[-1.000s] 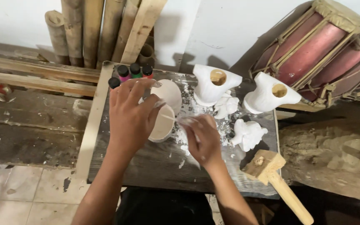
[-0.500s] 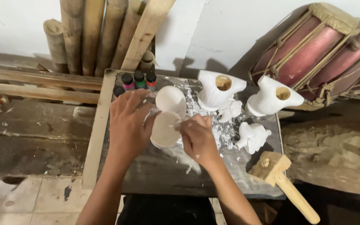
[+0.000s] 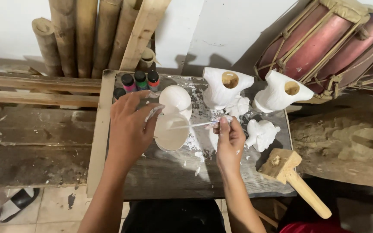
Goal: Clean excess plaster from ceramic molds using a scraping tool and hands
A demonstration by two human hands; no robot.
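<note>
My left hand grips the rim of a round cup of white paint on the dark work board. My right hand pinches a thin paintbrush whose tip reaches over the paint in the cup. A white domed lid or egg shape sits just behind the cup. Two white carved figures with round holes stand at the back, and a smaller white figure lies to the right of my right hand.
Several small paint bottles with coloured caps stand at the board's back left. A wooden mallet lies at the right. Bamboo poles lean on the wall, and a red drum rests at the upper right. Wooden planks stretch left.
The view has shifted slightly. My hands stay at the cup, with the brush still moving in the white paint.
</note>
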